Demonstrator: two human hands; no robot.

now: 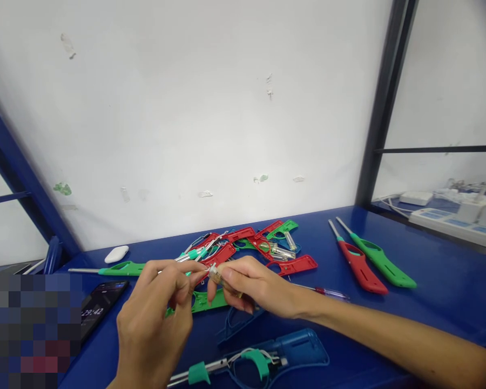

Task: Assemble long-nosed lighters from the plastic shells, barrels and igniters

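Observation:
In front of me my right hand point(259, 283) grips a small transparent lighter fuel tank point(215, 273), its whitish valve end pointing left. The fingertips of my left hand point(157, 308) are pinched together at that end; whatever lies between them is too small to make out. Below my hands, an opened blue lighter half-shell point(303, 348) holds a metal tube, white wires and a teal trigger point(256, 361). A green half-shell point(210, 301) lies partly hidden behind my fingers.
Red half-shells point(297, 265) and loose fuel tanks point(290, 241) are heaped behind my hands. A screwdriver point(332, 294) lies to the right, near assembled red point(358, 267) and green point(384, 262) lighters. At left are a phone point(101, 308), a white case point(116, 254) and another green lighter point(123, 268).

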